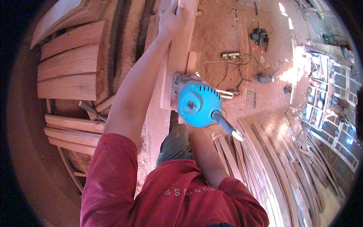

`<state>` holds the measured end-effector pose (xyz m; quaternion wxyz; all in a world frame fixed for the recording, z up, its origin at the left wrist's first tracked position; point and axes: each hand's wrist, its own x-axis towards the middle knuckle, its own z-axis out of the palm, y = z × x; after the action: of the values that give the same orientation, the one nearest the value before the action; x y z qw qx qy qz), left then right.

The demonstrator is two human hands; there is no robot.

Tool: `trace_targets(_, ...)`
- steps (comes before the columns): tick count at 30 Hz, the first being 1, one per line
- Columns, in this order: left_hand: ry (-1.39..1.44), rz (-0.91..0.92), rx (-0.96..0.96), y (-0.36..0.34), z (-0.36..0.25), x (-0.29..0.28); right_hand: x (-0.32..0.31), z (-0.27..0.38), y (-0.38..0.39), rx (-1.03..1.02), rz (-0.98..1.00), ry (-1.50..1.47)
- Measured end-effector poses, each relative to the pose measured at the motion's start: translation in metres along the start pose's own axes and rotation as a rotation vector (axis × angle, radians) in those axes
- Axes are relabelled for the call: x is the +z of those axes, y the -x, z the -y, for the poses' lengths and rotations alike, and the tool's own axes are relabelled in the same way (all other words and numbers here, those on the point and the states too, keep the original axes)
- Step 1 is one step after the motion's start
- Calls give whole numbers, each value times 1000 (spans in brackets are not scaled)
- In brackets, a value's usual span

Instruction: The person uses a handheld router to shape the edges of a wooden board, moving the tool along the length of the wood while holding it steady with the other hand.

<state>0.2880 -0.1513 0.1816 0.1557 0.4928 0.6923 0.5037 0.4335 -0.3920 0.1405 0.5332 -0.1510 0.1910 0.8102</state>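
A blue trim router with a see-through base stands on the near end of a long reddish wooden board. My right hand is wrapped round the router; the motor housing hides most of it, and only a bit of the fingers shows past the far side. Farther along the same board, my left hand grips it from above. The router's dark cord sleeve sticks out toward the near right. What the router's bit touches is hidden.
Wide planks and narrower boards lie stacked at left. Long wooden strips cover the floor at near right. A power strip with trailing cables and another power tool lie on the sawdust-covered floor.
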Motion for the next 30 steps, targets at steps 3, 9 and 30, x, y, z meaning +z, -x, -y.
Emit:
trace_targets(3,-62,3,-20,-2,2,2,-7,-1,-25,-162,104,135)
trace_targets(9,31,176,-155,-3,10,-1,2,-8,-74,-380,883,470)
trace_targets(30,-24,290,-210,-3,35,10,111,16,-128,-1366,163,1498)
